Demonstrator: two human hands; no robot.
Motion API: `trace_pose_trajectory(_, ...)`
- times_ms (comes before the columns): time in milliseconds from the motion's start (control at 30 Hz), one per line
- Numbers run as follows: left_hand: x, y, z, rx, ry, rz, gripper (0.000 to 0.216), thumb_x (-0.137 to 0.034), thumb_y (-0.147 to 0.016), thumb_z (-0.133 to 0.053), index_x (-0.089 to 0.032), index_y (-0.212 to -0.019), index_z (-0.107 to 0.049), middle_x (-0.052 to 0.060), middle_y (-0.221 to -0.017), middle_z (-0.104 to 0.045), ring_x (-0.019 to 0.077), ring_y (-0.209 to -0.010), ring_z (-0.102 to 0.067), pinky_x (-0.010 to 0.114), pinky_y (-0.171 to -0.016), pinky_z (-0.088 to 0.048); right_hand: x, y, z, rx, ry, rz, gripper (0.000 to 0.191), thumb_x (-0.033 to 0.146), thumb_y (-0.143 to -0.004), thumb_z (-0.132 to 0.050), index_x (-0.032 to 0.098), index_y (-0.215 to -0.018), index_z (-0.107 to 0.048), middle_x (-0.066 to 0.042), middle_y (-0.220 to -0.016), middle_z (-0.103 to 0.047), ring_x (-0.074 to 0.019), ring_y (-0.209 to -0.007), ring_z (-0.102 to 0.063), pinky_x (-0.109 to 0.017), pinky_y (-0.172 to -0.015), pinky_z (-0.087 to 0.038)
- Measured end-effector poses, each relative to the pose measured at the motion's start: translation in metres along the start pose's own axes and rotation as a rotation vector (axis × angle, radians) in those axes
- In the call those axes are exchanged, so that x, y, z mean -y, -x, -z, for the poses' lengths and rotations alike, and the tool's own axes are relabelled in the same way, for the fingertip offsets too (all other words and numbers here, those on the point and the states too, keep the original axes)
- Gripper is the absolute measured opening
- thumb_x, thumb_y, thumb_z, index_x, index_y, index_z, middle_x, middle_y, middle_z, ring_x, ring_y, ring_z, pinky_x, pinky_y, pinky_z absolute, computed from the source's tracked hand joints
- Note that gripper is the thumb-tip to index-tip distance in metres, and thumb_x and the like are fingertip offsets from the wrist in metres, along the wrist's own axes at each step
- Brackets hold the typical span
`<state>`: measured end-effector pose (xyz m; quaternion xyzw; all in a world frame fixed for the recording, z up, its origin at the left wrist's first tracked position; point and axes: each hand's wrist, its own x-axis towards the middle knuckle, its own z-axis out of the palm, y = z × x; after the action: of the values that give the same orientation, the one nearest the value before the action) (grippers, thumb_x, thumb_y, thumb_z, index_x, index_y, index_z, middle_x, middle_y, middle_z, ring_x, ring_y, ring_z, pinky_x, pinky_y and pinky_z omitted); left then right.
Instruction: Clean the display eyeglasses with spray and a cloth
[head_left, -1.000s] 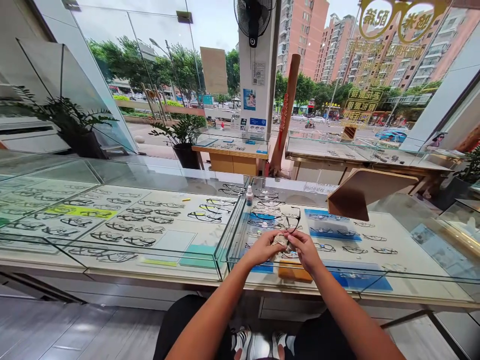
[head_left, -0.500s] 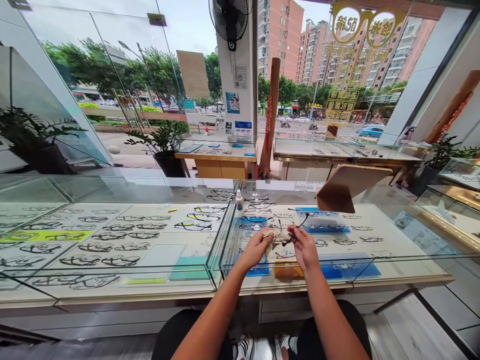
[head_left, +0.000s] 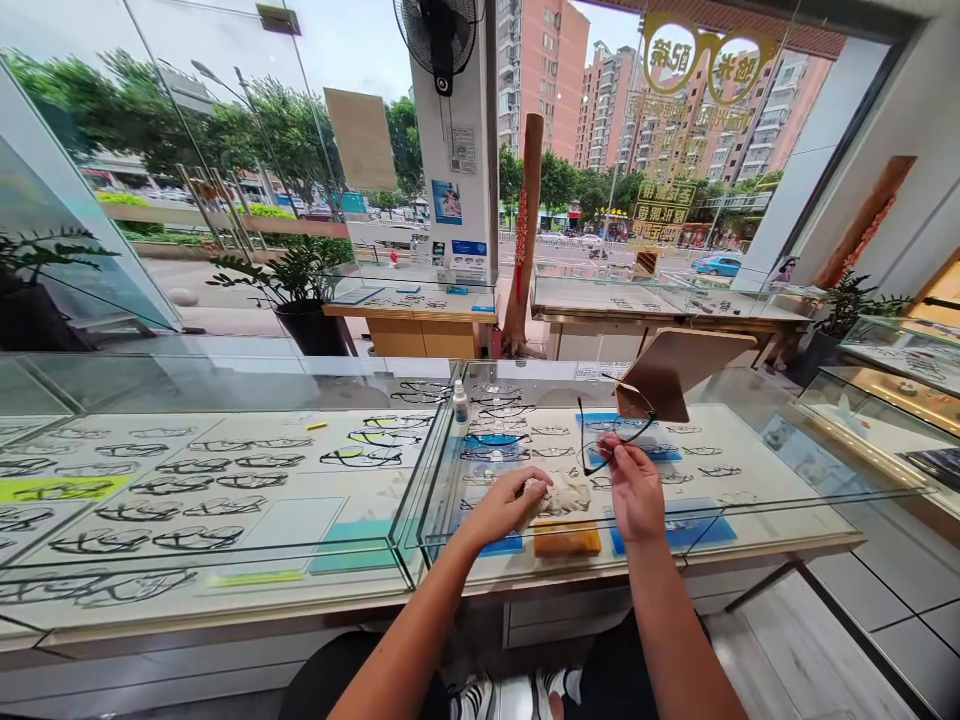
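Observation:
My right hand [head_left: 637, 490] is closed on a pair of dark-framed eyeglasses [head_left: 583, 435], raised above the glass counter with the temples sticking up and out. Lower and to the left, my left hand [head_left: 506, 505] has its fingers curled on a crumpled pale cloth [head_left: 566, 494], which spreads over the glass top. A small white bottle [head_left: 460, 402] stands upright on the counter, beyond my left hand. Under the glass, near the cloth, lies an orange-brown case-like block [head_left: 568, 538].
Rows of eyeglasses [head_left: 180, 485] lie inside the glass display case [head_left: 420, 545]. A brown-backed tilted board or mirror [head_left: 660, 372] stands on the counter behind my right hand. Farther back are another display counter [head_left: 409, 325], a potted plant [head_left: 292, 285] and a wooden post [head_left: 525, 230].
My right hand has lifted the eyeglasses up and right, away from the cloth. My left hand has lowered with the cloth onto the glass. The view has shifted slightly right.

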<state>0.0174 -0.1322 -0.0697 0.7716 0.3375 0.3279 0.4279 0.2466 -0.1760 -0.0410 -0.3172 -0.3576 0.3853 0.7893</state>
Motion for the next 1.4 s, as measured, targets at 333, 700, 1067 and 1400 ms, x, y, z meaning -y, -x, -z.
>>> trace_pose_trajectory(333, 0.012, -0.002, -0.001, -0.375, 0.074, -0.169, 0.053, -0.052, -0.107, -0.05, -0.023, -0.151, -0.052, 0.016, -0.152, -0.06, 0.0303, -0.142, -0.056, 0.048, -0.117, -0.044, 0.016, 0.015, -0.031, 0.466, 0.606, 0.214, 0.022, 0.039, -0.101, -0.066, 0.025, -0.095, -0.082, -0.008, -0.102, -0.079, -0.027, -0.101, -0.07, -0.042, -0.093, -0.053)
trace_pose_trajectory(700, -0.024, 0.027, 0.017, -0.612, -0.602, -0.477, 0.095, -0.042, -0.09, -0.08, -0.029, -0.166, -0.026, 0.019, -0.17, -0.036, 0.0386, -0.159, -0.035, 0.06, -0.127, -0.034, 0.027, 0.016, -0.049, 0.707, 1.155, 0.558, 0.02, 0.025, -0.102, -0.057, 0.024, -0.098, -0.076, -0.007, -0.095, -0.077, -0.0274, -0.093, -0.066, -0.041, -0.085, -0.04)
trace_pose_trajectory(1067, -0.028, 0.027, 0.014, -0.748, -0.618, -0.538, 0.073, -0.032, -0.092, -0.08, -0.026, -0.154, -0.042, 0.017, -0.146, -0.062, 0.0318, -0.141, -0.059, 0.053, -0.117, -0.051, 0.04, 0.012, -0.069, 0.809, 1.328, 0.569, 0.016, 0.02, -0.101, -0.059, 0.02, -0.092, -0.072, -0.006, -0.093, -0.077, -0.0246, -0.092, -0.065, -0.04, -0.086, -0.04)
trace_pose_trajectory(1400, -0.101, 0.021, 0.032, -0.901, -0.475, -0.443, 0.061, -0.04, -0.089, -0.084, -0.023, -0.14, -0.056, 0.012, -0.13, -0.067, 0.0276, -0.121, -0.066, 0.045, -0.104, -0.056, 0.102, -0.004, -0.098, 0.737, 1.105, 0.611, 0.021, 0.034, -0.103, -0.063, 0.022, -0.119, -0.068, -0.009, -0.116, -0.076, -0.0283, -0.109, -0.068, -0.044, -0.096, -0.049)
